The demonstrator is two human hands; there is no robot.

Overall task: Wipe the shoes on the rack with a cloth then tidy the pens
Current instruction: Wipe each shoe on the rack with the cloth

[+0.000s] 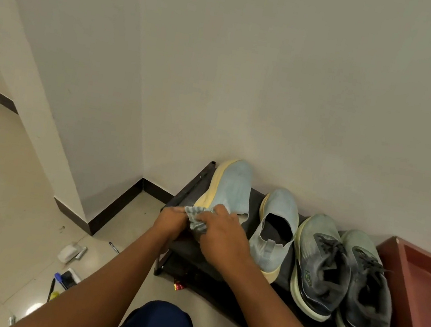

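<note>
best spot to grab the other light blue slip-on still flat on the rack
Judging by its pose, take the flat light blue slip-on at the heel collar, from the near side: the opening faces up and the heel points toward the person, so fingers can hook inside beside the pull tab.

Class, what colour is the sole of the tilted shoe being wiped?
Pale yellow sole, under a light blue upper; seen in the head view.

Knit fabric blue shoe (230,188), striped woven cloth (196,218), dark metal rack (190,187), glossy floor tiles (3,199).
</note>
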